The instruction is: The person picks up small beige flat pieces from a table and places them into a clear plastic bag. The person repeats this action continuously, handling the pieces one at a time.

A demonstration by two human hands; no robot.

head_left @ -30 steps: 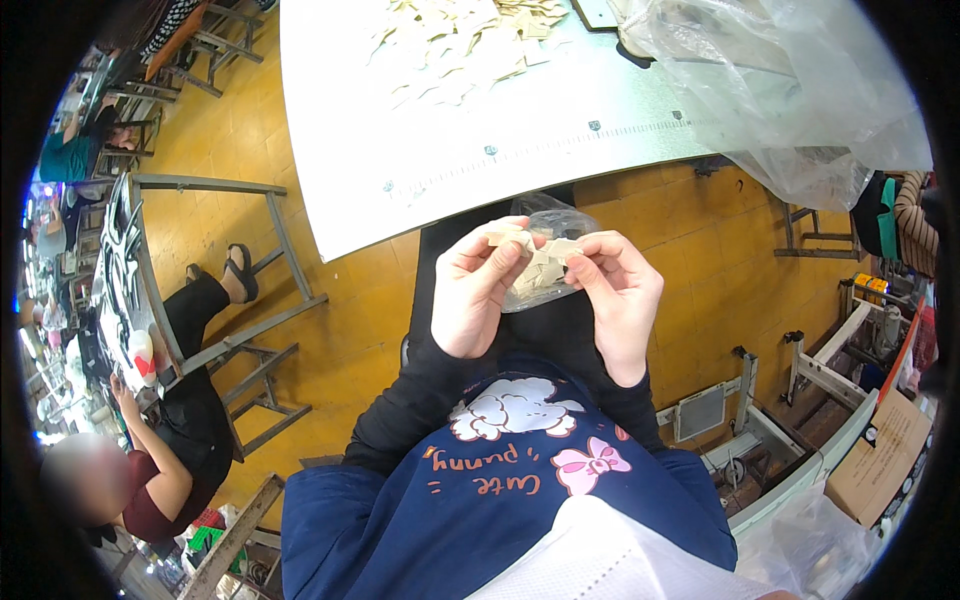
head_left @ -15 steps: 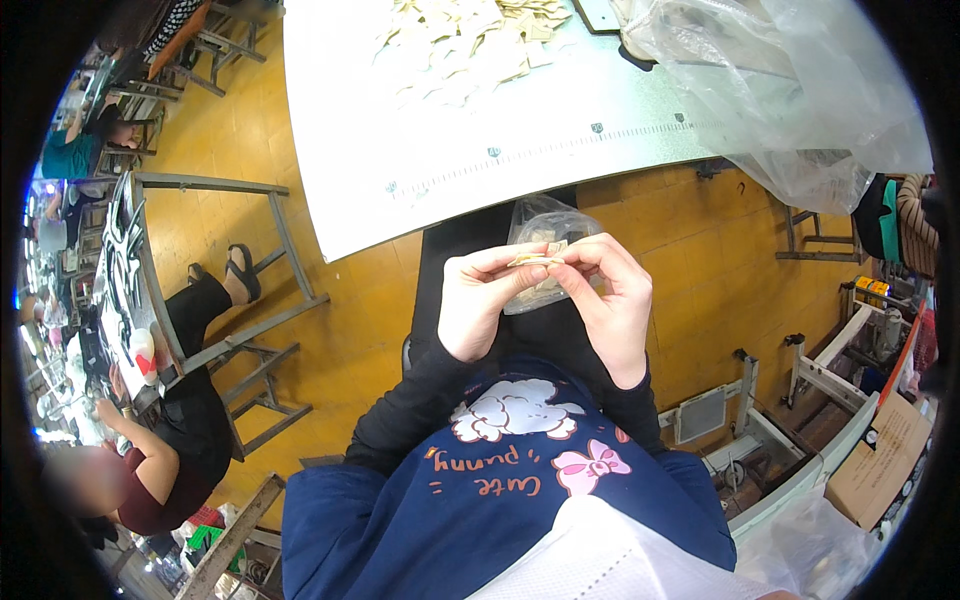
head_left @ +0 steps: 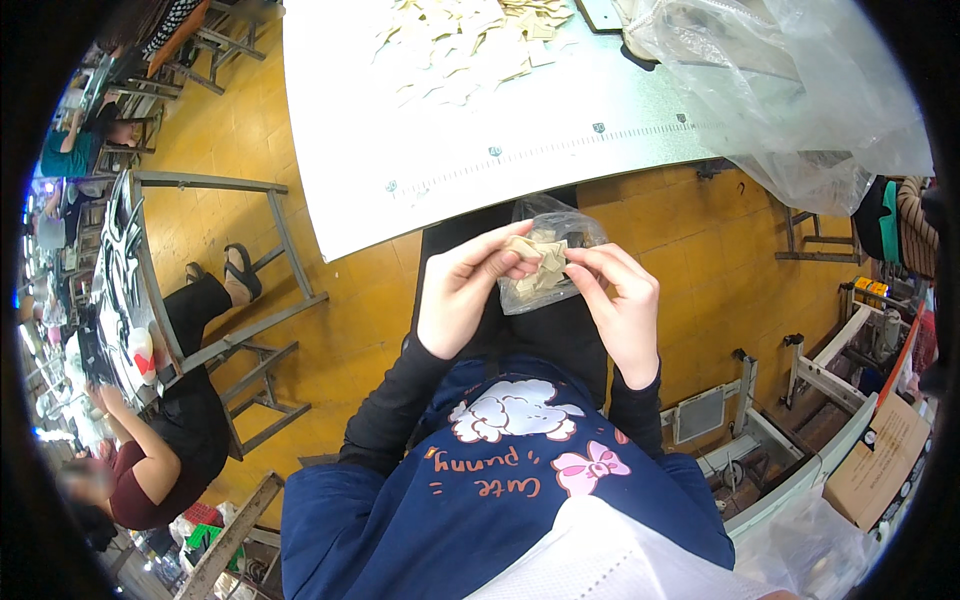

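Observation:
My left hand (head_left: 465, 290) pinches a few small flat beige pieces (head_left: 522, 246) between thumb and fingers, above a clear plastic bag (head_left: 590, 228). The bag rests at my lap and has more beige pieces (head_left: 540, 280) in it. Close to the right side of the held pieces is my right hand (head_left: 622, 305), its thumb and forefinger tips drawn together. Whether a piece is between those tips is too small to make out. Beyond my hands, a loose pile of similar beige pieces (head_left: 470, 40) lies on the white table (head_left: 360, 130).
A ruler scale (head_left: 540, 146) runs along the table's near edge. Large clear plastic sheeting (head_left: 780, 90) covers its right end. Metal-framed benches (head_left: 290, 240) stand to the left, where a person in a maroon top (head_left: 150, 480) sits. A cardboard box (head_left: 880, 460) is at the lower right.
My hands have moved slightly apart, the left going left. The held pieces now show flat instead of edge-on, and more of the bag is visible. The person at left has shifted an arm.

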